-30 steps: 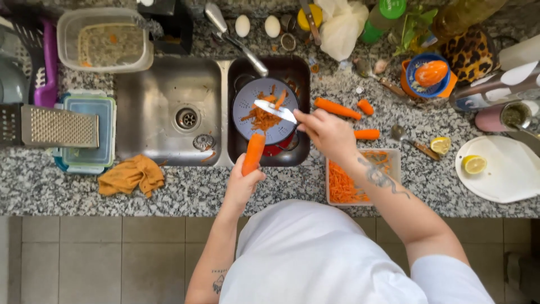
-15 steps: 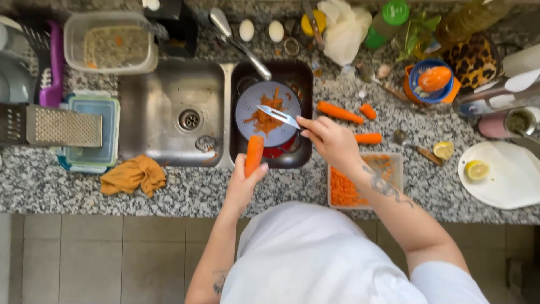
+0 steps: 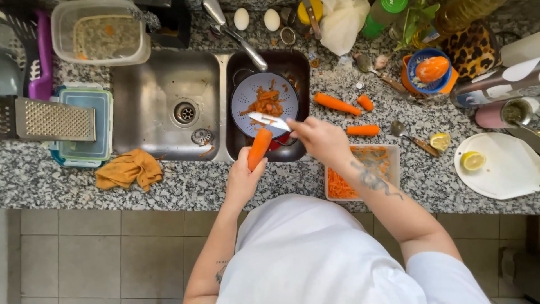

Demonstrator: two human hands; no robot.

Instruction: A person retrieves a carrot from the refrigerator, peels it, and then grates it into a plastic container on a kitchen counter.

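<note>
Nearest, a carrot (image 3: 260,148) is gripped at its lower end by the closed fingers of the left hand (image 3: 243,181), over the sink's front edge. Just beyond, a white peeler (image 3: 270,121) is clasped in the right hand (image 3: 319,139) and laid against the carrot's tip. Farther back, peelings are gathered in a colander (image 3: 247,95).

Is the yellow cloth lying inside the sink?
No, the yellow cloth lies crumpled on the speckled counter, just in front of the sink.

Speckled granite counter (image 3: 169,186) with orange cloth (image 3: 128,169), loose carrots (image 3: 336,103), white board (image 3: 506,169).
</note>
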